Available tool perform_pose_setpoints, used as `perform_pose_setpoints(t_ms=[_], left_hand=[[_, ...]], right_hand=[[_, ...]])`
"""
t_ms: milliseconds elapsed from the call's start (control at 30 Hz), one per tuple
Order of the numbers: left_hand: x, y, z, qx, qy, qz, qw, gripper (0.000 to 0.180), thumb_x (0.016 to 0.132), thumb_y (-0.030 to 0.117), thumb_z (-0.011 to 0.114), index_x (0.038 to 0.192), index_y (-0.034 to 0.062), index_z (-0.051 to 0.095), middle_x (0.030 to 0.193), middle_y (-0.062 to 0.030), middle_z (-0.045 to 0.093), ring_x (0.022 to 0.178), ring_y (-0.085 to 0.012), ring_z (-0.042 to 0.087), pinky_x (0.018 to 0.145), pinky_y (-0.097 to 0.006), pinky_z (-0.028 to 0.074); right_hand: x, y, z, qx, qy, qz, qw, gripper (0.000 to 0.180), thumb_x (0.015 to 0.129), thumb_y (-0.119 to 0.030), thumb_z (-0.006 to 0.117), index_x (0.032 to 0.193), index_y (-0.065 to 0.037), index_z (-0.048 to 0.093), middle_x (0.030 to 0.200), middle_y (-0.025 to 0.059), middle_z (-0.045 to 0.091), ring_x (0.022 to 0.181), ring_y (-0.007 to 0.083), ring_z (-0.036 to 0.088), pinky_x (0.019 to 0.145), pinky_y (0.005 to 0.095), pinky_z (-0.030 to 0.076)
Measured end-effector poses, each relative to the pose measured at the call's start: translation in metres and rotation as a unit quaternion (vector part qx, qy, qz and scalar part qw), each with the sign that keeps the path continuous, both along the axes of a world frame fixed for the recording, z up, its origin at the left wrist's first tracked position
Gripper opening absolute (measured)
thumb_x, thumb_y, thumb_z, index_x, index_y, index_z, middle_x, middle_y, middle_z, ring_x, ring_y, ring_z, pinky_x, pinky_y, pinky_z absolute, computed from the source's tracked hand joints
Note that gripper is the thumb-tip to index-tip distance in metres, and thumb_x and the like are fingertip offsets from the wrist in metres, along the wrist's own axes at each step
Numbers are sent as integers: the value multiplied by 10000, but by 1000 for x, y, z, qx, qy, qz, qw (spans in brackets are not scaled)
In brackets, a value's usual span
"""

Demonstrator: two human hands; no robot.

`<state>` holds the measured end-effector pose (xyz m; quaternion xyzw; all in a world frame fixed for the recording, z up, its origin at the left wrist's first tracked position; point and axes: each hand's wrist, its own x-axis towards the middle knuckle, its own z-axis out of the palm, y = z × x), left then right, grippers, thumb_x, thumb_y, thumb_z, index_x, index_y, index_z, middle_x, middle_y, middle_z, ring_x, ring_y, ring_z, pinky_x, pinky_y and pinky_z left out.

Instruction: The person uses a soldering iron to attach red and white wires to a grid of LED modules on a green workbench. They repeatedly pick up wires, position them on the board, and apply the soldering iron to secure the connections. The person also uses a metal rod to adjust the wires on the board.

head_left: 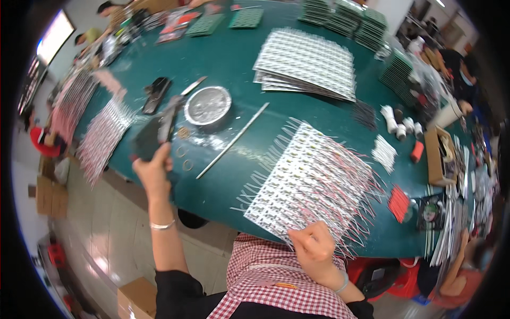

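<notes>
White and bristling with red and pale wires, a panel (289,178) lies at the near edge of the green surface (223,58). The right hand (316,247) is curled over its near edge, but whether the fingers hold anything cannot be told. The left hand (152,171), partly closed, is at a dark, blurred object (146,140), its grip unclear. Farther right, a metal bowl (212,124) stands near a white rod (232,141).

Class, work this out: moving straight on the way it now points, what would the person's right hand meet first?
Probably the white rectangular board with thin red and white wires; the right hand is at its near edge, though whether they already touch is unclear.
</notes>
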<state>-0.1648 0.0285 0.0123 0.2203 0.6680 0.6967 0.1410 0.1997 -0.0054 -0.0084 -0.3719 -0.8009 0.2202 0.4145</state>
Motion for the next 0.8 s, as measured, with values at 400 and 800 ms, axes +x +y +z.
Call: perform_pose_setpoints(t_ms=[400,800], left_hand=[[-178,-65,-67,51,-326,-108,938,151,933,103,653,1014,-25,654,942,-125,683,562,-91,561,400,-177,418],[-196,-73,-81,8,-406,-141,903,214,948,148,632,1025,-51,648,907,-163,701,545,-91,551,413,-173,403]], right_hand=[[99,235,-14,89,-93,-178,976,80,740,-47,758,815,-45,731,766,83,576,789,275,581,691,383,473],[102,296,-48,32,-139,-119,983,115,724,-68,770,838,-63,748,786,84,596,845,276,601,746,385,489]])
